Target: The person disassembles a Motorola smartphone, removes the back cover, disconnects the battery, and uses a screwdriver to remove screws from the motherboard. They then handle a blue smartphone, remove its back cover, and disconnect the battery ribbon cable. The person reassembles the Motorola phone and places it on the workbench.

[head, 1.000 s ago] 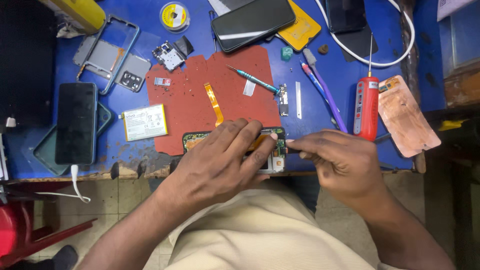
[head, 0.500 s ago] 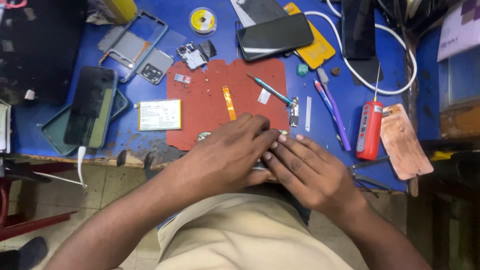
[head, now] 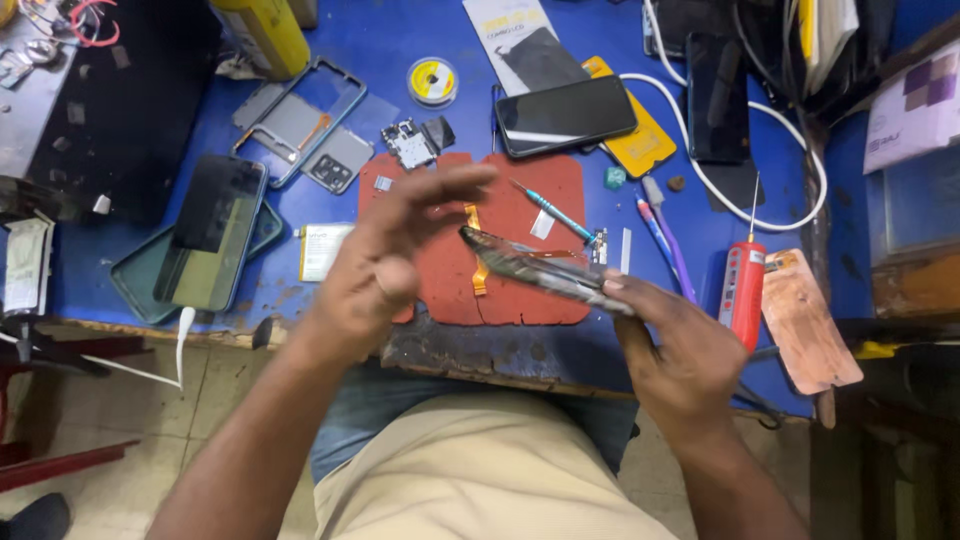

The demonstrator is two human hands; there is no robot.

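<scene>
Holding the opened phone [head: 545, 270] up over the red mat [head: 500, 240], the right hand [head: 680, 345] has its fingers closed on one end. The left hand [head: 385, 265] has fingers spread apart, touching the other end.

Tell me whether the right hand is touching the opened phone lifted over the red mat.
Touching. The head view shows the right hand gripping one end of the opened phone with its fingertips.

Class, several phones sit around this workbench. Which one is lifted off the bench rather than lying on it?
The opened phone held edge-on above the red mat, gripped by the right hand. The other phones lie flat on the bench.
</scene>
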